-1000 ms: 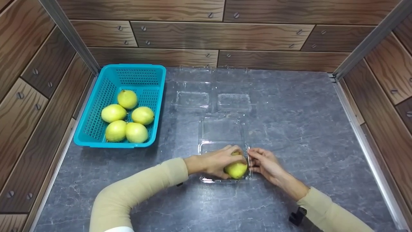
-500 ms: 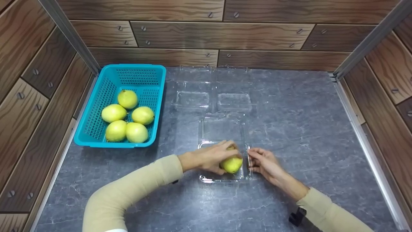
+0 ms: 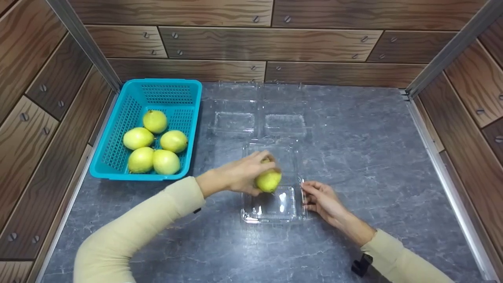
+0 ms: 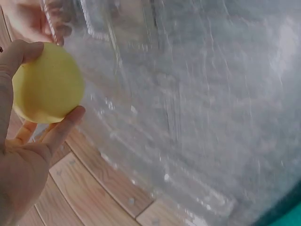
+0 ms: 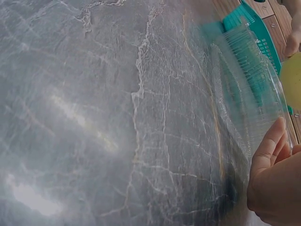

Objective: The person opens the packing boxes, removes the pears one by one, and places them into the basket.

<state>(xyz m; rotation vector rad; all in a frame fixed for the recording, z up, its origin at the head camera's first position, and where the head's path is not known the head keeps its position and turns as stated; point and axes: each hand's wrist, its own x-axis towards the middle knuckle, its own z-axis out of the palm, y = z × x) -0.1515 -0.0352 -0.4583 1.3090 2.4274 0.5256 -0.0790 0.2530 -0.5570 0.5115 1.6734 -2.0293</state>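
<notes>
My left hand (image 3: pixel 246 173) holds a rounded yellow-green fruit (image 3: pixel 268 181) above a clear plastic clamshell box (image 3: pixel 271 202) with its lid laid back. In the left wrist view the fingers and thumb curl round the fruit (image 4: pixel 49 84). At the box's right edge my right hand (image 3: pixel 326 200) pinches the rim; the right wrist view shows the fingertips at the clear wall (image 5: pixel 254 99). No fruit lies in the box's base. Several similar fruits (image 3: pixel 138 138) lie in a turquoise basket (image 3: pixel 146 177) at the left.
Behind the nearer box stand two more clear plastic boxes (image 3: pixel 235 122), lids up, side by side. Wood-patterned walls (image 3: pixel 271 43) with metal corner posts (image 3: pixel 416 118) enclose the grey marbled table (image 3: pixel 377 157) at the back and sides.
My left hand has lifted the fruit out of the box's base and moved it up and left toward the lid. The right hand stays at the rim.
</notes>
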